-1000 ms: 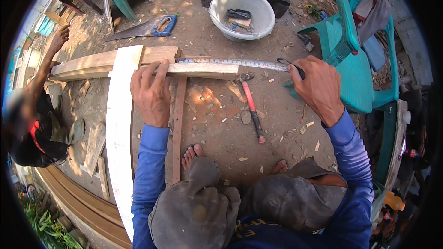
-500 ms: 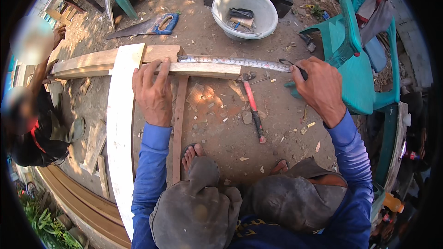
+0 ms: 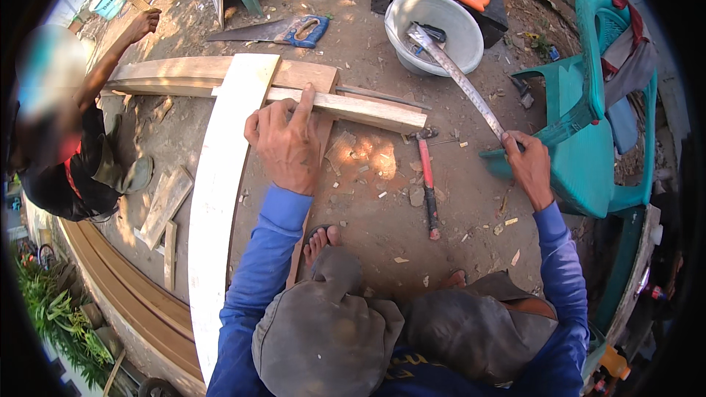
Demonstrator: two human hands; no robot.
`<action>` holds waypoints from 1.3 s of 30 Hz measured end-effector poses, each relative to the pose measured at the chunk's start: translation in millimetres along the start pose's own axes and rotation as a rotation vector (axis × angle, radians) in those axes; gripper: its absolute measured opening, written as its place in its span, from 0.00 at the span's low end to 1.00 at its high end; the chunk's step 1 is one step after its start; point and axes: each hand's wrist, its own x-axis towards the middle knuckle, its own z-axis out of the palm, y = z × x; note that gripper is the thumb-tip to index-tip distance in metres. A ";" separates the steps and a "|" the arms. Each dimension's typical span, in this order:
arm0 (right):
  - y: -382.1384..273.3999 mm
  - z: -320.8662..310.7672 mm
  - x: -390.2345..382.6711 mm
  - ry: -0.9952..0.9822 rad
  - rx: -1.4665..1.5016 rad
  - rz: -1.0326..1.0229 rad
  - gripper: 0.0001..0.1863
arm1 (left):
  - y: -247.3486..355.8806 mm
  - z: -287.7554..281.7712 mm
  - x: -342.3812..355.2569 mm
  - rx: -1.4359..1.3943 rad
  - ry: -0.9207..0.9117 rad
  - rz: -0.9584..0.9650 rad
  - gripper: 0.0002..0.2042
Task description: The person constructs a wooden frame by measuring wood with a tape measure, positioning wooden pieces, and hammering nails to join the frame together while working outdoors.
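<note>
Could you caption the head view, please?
Left hand presses a wooden strip; right hand lifts a handsaw.

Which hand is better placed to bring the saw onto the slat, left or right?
Right, likely. The right hand already grips the handsaw by its handle, blade lifted toward the white basin. The left hand lies flat on the thin wooden slat, pinning it across the boards, so it is occupied.

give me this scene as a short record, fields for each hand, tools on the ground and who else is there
left hand: left hand pressed flat on a narrow wood strip lying across a long pale plank
right hand: right hand grips a long metal blade, raised toward the white basin
ground tools: red-handled hammer; blue-handled handsaw
other person: crouching at left, hand on the boards' far end
seat: green plastic chair at right
</note>
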 end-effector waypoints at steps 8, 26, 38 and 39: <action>80.0 129.0 -33.6 -0.165 0.042 0.162 0.34 | 21.7 -2.5 -26.3 -0.951 0.042 -0.635 0.20; 35.2 156.4 -49.7 -0.469 -0.608 -0.475 0.43 | 21.6 -8.2 6.9 -1.915 0.097 -1.553 0.25; 49.2 107.1 -60.7 -0.605 -0.245 -0.198 0.27 | 32.8 6.5 3.0 -2.081 0.111 -1.654 0.29; -0.5 75.7 -68.0 -0.770 -0.164 0.008 0.27 | 27.9 7.6 0.8 -2.085 0.126 -1.653 0.29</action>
